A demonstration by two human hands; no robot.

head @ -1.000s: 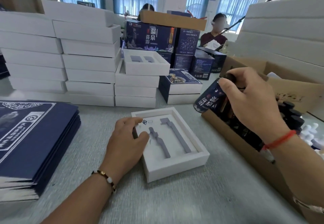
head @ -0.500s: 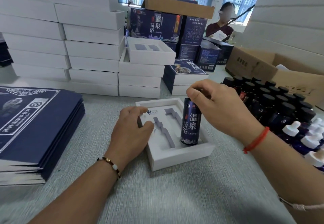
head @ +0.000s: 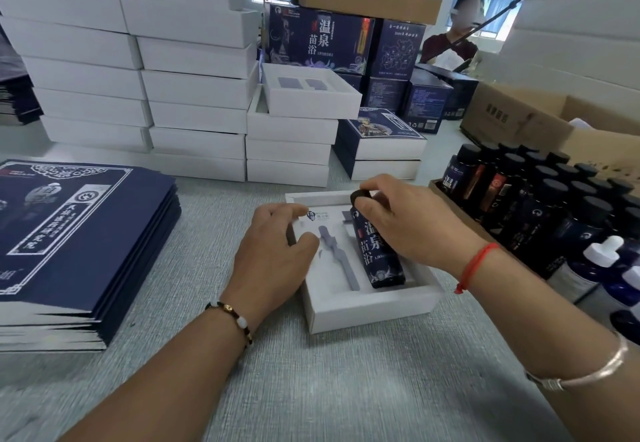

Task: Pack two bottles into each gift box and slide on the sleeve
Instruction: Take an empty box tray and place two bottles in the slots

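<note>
The dark bottle [head: 377, 247] lying in the white gift box [head: 374, 310] carries 温泉苗浴 in large pale characters down its side; the smaller line under them is too fine to read. The same 温泉苗浴 stands on the big navy carton [head: 320, 43] behind the stacks. Print on the flat navy sleeves [head: 69, 234] at the left is blurred.

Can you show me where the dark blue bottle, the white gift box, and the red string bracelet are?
dark blue bottle [head: 375, 247]: head view, on its label.
white gift box [head: 374, 313]: head view, on its near wall.
red string bracelet [head: 476, 261]: head view, on the string across the right wrist.
</note>
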